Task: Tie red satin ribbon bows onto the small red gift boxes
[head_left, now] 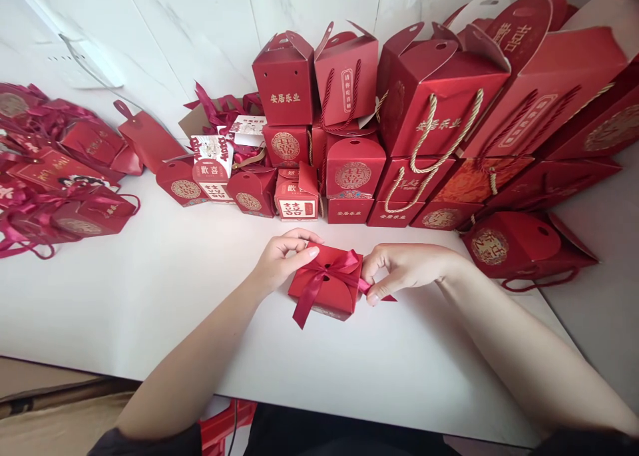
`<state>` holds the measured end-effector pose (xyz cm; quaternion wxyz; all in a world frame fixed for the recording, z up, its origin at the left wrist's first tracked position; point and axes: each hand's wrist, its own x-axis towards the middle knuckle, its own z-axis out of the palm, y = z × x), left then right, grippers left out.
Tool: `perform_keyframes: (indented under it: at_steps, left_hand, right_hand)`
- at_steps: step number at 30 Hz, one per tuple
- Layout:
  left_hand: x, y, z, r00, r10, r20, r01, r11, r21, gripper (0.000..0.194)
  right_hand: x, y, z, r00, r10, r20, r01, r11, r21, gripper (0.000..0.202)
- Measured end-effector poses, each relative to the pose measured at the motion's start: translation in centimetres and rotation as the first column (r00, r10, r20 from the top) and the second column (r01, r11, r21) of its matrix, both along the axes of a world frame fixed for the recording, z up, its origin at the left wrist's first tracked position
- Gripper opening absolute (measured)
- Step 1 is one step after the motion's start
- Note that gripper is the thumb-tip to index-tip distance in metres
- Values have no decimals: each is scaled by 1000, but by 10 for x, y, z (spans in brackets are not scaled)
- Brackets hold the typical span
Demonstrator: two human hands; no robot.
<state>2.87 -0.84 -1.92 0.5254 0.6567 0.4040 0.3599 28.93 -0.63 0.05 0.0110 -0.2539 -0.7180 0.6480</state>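
A small red gift box (pixel 344 303) sits on the white table in front of me, its top flaps folded in. Across its top lies a dark pink ribbon (pixel 314 293) tied in a bow, one tail hanging over the front left. My left hand (pixel 289 256) grips the box's back left corner, thumb on top and fingers behind. On the right side, my right hand (pixel 394 269) pinches the other ribbon end between thumb and forefinger, with the tail's tip sticking out below the fingers.
Stacked red gift boxes (pixel 354 170) with rope handles line the wall behind. A pile of ribboned boxes (pixel 84 210) stands at the left. One box (pixel 524 243) lies near the table's right edge. A red stool (pixel 227 426) shows below the table's front edge.
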Motion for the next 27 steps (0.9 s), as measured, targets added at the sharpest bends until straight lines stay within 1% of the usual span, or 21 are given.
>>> perform_keyframes:
  at_steps: [4, 7, 9, 12, 15, 17, 21, 25, 27]
  left_hand:
    - [0, -5, 4, 993, 10, -117, 6, 990, 141, 27]
    - [1, -10, 6, 985, 10, -174, 13, 991, 131, 22]
    - [2, -11, 7, 984, 2, -179, 15, 995, 96, 22]
    - [3, -12, 8, 985, -7, -174, 17, 998, 60, 21]
    - [5, -12, 9, 986, -19, -167, 24, 999, 26, 20]
    - [5, -12, 10, 987, -23, -162, 25, 1000, 12, 20]
    - [5, -13, 10, 987, -34, -158, 31, 999, -21, 25]
    - [5, -14, 9, 987, -41, -158, 38, 999, -18, 28]
    - [3, -13, 8, 991, -53, -122, 50, 998, -24, 25]
  right_hand:
    - [3, 0, 3, 998, 57, 0, -57, 998, 3, 33]
    - [5, -1, 1, 996, 85, -7, -85, 995, -45, 34]
    - [5, -1, -6, 997, 75, -14, -76, 991, -109, 35]
    - [3, 1, -23, 997, 63, -49, -72, 973, -221, 36]
    - [-4, 3, -40, 992, 55, -114, -88, 946, -312, 32]
    - [-8, 3, -48, 987, 40, -153, -92, 932, -350, 29]
    - [-12, 3, -57, 981, 15, -191, -82, 933, -349, 26]
    - [-13, 4, -62, 989, -10, -149, -38, 949, -312, 29]
    - [-14, 4, -63, 994, -28, -110, -5, 956, -293, 34]
